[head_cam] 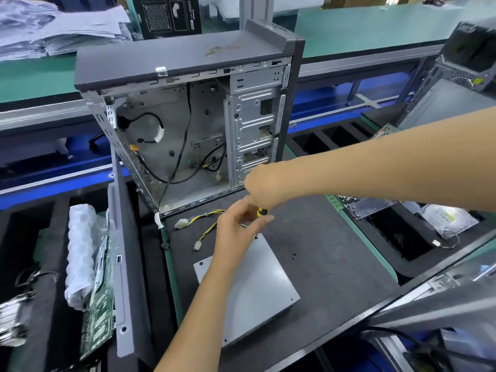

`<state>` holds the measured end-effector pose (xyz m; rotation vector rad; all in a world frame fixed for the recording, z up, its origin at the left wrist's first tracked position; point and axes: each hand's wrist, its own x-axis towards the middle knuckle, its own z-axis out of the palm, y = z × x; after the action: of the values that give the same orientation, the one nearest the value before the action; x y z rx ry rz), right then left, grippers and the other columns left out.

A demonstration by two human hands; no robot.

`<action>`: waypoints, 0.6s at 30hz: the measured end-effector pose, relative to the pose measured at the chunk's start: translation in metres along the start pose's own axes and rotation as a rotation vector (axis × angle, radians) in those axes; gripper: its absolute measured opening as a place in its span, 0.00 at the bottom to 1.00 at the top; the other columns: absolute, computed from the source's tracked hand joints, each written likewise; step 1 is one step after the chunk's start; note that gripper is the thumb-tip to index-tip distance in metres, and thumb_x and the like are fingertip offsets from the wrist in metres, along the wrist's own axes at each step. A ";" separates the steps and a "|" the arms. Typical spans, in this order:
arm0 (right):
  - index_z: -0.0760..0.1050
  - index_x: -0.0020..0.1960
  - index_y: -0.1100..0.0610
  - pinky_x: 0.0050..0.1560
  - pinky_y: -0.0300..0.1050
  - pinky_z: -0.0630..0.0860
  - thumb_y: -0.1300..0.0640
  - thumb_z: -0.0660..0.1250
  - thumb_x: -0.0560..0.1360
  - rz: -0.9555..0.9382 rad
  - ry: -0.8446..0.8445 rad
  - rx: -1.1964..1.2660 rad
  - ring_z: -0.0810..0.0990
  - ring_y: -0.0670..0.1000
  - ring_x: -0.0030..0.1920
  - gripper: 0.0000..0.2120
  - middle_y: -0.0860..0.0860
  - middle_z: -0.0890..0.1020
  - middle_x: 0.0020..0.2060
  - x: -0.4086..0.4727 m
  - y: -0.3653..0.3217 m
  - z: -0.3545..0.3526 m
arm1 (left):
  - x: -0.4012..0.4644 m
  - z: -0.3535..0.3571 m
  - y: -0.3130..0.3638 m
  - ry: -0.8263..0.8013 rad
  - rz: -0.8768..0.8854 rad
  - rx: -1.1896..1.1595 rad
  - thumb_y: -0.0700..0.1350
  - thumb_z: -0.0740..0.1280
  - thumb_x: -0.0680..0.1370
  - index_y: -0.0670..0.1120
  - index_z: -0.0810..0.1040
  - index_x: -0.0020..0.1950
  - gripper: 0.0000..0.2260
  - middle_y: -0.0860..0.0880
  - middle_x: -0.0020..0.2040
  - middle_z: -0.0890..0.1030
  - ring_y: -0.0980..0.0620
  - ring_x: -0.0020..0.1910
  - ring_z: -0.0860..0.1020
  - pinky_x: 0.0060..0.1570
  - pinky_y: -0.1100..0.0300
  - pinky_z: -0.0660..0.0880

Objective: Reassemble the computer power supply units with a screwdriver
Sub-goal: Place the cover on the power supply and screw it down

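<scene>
Screwdriver (pixel 262 211) shaft & tip hidden behind hands; PSU (pixel 249 288) screws too small.

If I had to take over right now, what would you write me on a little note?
Right hand: grips the yellow-and-black screwdriver, tip down at the far corner of the grey power supply.
Left hand: fingers curled at the screwdriver shaft, steadying it; contact unclear.
The power supply lies flat on the black mat, cables trailing toward the open computer case.
Done: cover is on.
Left: that corner screw; a loose screw waits on the mat.
</scene>
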<state>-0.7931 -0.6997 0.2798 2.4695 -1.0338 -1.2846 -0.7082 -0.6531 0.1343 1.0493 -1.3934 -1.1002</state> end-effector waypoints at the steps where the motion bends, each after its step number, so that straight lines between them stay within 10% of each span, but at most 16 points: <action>1: 0.72 0.62 0.59 0.27 0.42 0.62 0.54 0.56 0.80 -0.060 0.051 -0.094 0.71 0.50 0.34 0.15 0.52 0.78 0.48 -0.006 0.003 -0.001 | 0.000 -0.002 0.001 -0.009 -0.023 -0.033 0.37 0.74 0.73 0.52 0.81 0.41 0.10 0.47 0.37 0.80 0.48 0.38 0.78 0.39 0.58 0.73; 7: 0.67 0.62 0.59 0.30 0.46 0.61 0.63 0.55 0.78 -0.420 0.400 -0.724 0.70 0.54 0.38 0.13 0.54 0.73 0.51 -0.021 0.023 0.005 | -0.003 -0.019 0.002 -0.234 -0.074 -0.062 0.41 0.61 0.81 0.43 0.78 0.57 0.08 0.46 0.48 0.84 0.53 0.51 0.82 0.49 0.57 0.73; 11: 0.69 0.38 0.57 0.26 0.42 0.61 0.63 0.59 0.76 -0.158 0.172 -0.288 0.66 0.49 0.28 0.08 0.50 0.70 0.32 -0.009 0.004 -0.003 | -0.005 -0.016 0.003 -0.178 -0.093 -0.196 0.39 0.71 0.74 0.40 0.72 0.61 0.18 0.43 0.52 0.83 0.48 0.52 0.80 0.50 0.53 0.73; 16: 0.72 0.37 0.61 0.25 0.39 0.64 0.60 0.56 0.80 0.148 -0.185 0.446 0.69 0.50 0.19 0.15 0.53 0.74 0.31 0.018 0.001 -0.013 | 0.007 -0.004 -0.001 -0.054 -0.076 -0.143 0.33 0.74 0.72 0.34 0.77 0.51 0.10 0.41 0.44 0.80 0.52 0.42 0.78 0.42 0.60 0.75; 18: 0.74 0.45 0.60 0.23 0.39 0.63 0.54 0.59 0.79 0.066 -0.138 0.389 0.71 0.49 0.22 0.11 0.53 0.76 0.35 0.007 0.006 -0.013 | 0.008 -0.009 -0.005 -0.081 -0.080 -0.179 0.32 0.70 0.75 0.32 0.77 0.50 0.06 0.40 0.45 0.78 0.52 0.42 0.77 0.43 0.62 0.74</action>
<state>-0.7831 -0.7112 0.2862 2.6144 -1.5145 -1.3585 -0.6995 -0.6623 0.1312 0.9468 -1.2985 -1.3131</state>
